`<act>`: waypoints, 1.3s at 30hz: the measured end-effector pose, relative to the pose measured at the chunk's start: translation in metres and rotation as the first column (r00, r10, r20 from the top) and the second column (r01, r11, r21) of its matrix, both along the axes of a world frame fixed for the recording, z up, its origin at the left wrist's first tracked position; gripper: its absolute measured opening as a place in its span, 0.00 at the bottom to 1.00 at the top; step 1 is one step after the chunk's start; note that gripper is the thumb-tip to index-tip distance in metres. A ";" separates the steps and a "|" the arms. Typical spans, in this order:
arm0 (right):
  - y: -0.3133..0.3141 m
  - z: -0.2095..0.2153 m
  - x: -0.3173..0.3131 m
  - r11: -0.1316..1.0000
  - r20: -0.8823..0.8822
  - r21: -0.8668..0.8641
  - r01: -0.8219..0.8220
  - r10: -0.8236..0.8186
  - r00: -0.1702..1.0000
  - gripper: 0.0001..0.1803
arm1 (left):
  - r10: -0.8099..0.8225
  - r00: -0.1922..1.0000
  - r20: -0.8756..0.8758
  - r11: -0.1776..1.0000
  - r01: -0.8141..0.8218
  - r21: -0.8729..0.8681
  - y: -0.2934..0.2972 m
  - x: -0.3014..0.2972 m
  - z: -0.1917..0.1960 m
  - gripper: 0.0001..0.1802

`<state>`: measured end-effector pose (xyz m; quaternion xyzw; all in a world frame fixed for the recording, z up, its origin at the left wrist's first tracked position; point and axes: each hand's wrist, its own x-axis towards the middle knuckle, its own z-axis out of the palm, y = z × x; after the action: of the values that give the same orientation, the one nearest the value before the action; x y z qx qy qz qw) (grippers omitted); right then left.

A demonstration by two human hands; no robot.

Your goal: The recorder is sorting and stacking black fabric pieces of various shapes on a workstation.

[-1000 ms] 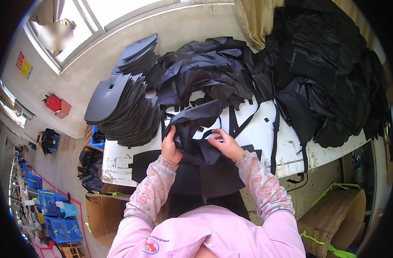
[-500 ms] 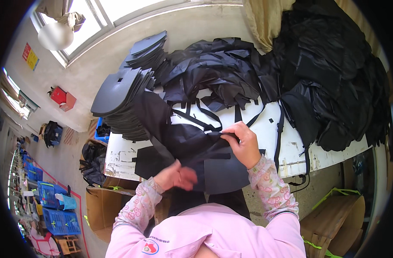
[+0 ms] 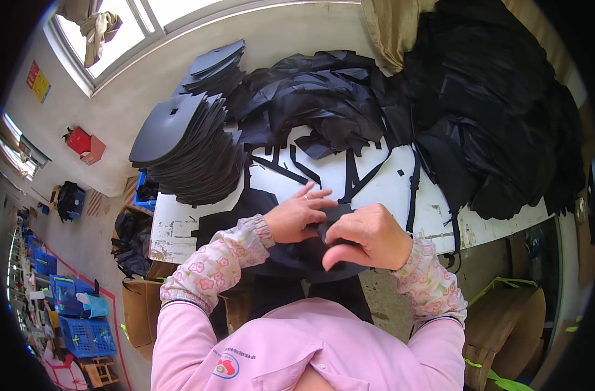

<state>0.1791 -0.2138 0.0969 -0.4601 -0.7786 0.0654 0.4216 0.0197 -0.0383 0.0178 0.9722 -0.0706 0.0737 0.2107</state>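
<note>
Both hands are at the near edge of the white table (image 3: 174,228), over a black fabric piece (image 3: 281,260) that hangs partly over the edge. My left hand (image 3: 296,216) lies on the fabric with its fingers stretched out toward the right. Close beside it, my right hand (image 3: 372,238) has its fingers curled around a folded-up part of the fabric, thumb toward me. My hands hide much of that fold. Black straps (image 3: 278,171) lie on the table just beyond my hands.
A tall stack of dark grey curved panels (image 3: 174,130) stands on the left. Black fabric pieces (image 3: 310,85) are piled at the back, and a larger black heap (image 3: 493,104) rises on the right. Cardboard boxes (image 3: 506,326) flank me below the table.
My left hand has moved up and right onto the fabric, beside my right hand. My right hand has come down slightly. The raised fabric on the left now lies lower.
</note>
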 end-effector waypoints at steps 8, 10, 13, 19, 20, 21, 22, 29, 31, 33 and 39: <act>-0.004 -0.043 0.041 0.836 -0.636 -0.540 -0.092 -0.334 0.696 0.21 | 0.191 0.840 0.508 0.949 -0.290 0.121 0.000 -0.014 0.036 0.21; 0.011 -0.057 0.039 0.946 -0.540 -0.319 0.050 -0.225 0.811 0.25 | 0.180 0.848 0.498 0.948 -0.285 0.142 -0.003 -0.018 0.037 0.22; 0.006 -0.037 0.016 0.870 -0.430 -0.493 -0.020 -0.223 0.875 0.29 | 0.239 0.835 0.496 0.940 -0.327 0.099 -0.006 -0.024 0.034 0.23; 0.011 -0.040 -0.003 0.918 -0.055 -0.288 0.274 -0.301 0.952 0.08 | 0.302 0.855 0.423 0.931 -0.359 0.060 -0.005 -0.030 0.038 0.21; 0.013 -0.034 -0.001 0.918 -0.053 -0.287 0.272 -0.299 0.953 0.08 | 0.304 0.853 0.424 0.931 -0.361 0.060 -0.005 -0.032 0.040 0.21; 0.013 -0.022 0.003 0.915 0.024 -0.139 0.378 -0.378 0.925 0.08 | 0.290 0.882 0.371 0.950 -0.312 0.001 -0.006 -0.035 0.043 0.20; 0.014 -0.010 0.007 0.886 0.086 0.018 0.464 -0.463 0.882 0.09 | 0.269 0.908 0.320 0.963 -0.264 -0.062 -0.008 -0.037 0.045 0.20; 0.013 0.065 0.004 0.842 0.415 0.388 0.375 -0.523 0.745 0.13 | 0.145 0.987 -0.065 0.705 -0.149 -0.694 -0.006 -0.044 0.031 0.20; 0.011 0.084 -0.003 0.837 0.482 0.451 0.309 -0.520 0.705 0.13 | 0.165 0.978 0.127 0.760 -0.044 -0.649 -0.005 -0.034 0.025 0.19; 0.005 0.097 -0.005 0.835 0.503 0.472 0.284 -0.519 0.691 0.13 | 0.159 0.936 0.313 0.811 0.057 -0.582 -0.006 -0.032 0.026 0.19; -0.002 0.099 0.001 0.862 0.495 0.427 0.274 -0.477 0.726 0.11 | 0.688 0.635 0.350 0.720 -0.658 -0.222 0.008 -0.056 0.054 0.15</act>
<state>0.1804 -0.2160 0.1959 -0.5313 -0.7580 -0.2963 0.2351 -0.0366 -0.0307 0.0716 0.8815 0.2571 0.3508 0.1838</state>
